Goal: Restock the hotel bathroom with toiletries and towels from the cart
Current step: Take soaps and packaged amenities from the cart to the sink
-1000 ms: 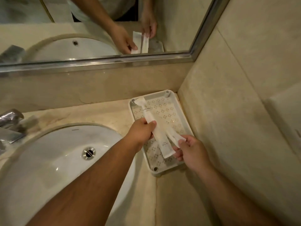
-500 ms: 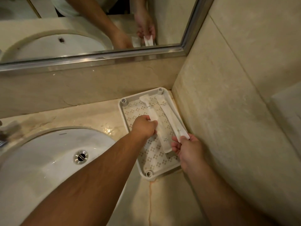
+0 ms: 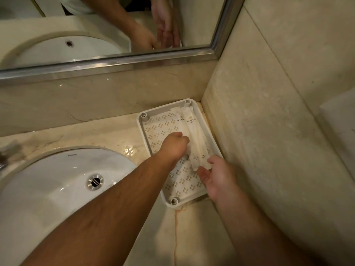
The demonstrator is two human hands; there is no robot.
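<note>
Beige marble walls [image 3: 269,96], steel-framed mirror [image 3: 99,27]

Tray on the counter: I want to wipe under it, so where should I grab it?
Probably grip the tray by its near short rim, from the front: the raised lip is free there, while the wall crowds its right side, where the sachets lie.

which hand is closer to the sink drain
Left. The left hand is over the middle of the tray, right of the drain; the right hand is farther right, at the near ends of the packets.
</note>
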